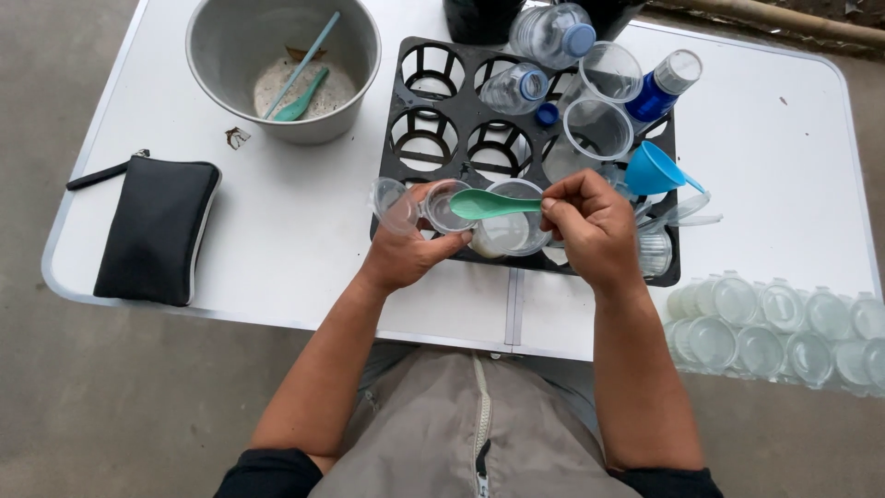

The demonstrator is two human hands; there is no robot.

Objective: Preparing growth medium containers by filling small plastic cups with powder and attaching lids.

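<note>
Two hands over the black tray, both mine. Left hand is curled around a small clear cup with its hinged lid flipped open to the left; the cup sits at the tray's near edge, tilted toward me. Right hand is pinched shut on the handle of a green spoon, whose bowl lies just over the cup's mouth. I cannot tell whether the spoon carries anything. One more clear cup rests just behind the spoon, with pale contents. On the tray I count two capped clear bottles, one blue bottle, two large clear cups and one blue funnel. One metal bowl stands at far left, holding white powder and two more spoon handles. One black pouch lies at the table's left edge. At right, a stack of lidded clear cups sits in two rows; the exact count is unclear, roughly a dozen showing. All of it sits on one white table.
</note>
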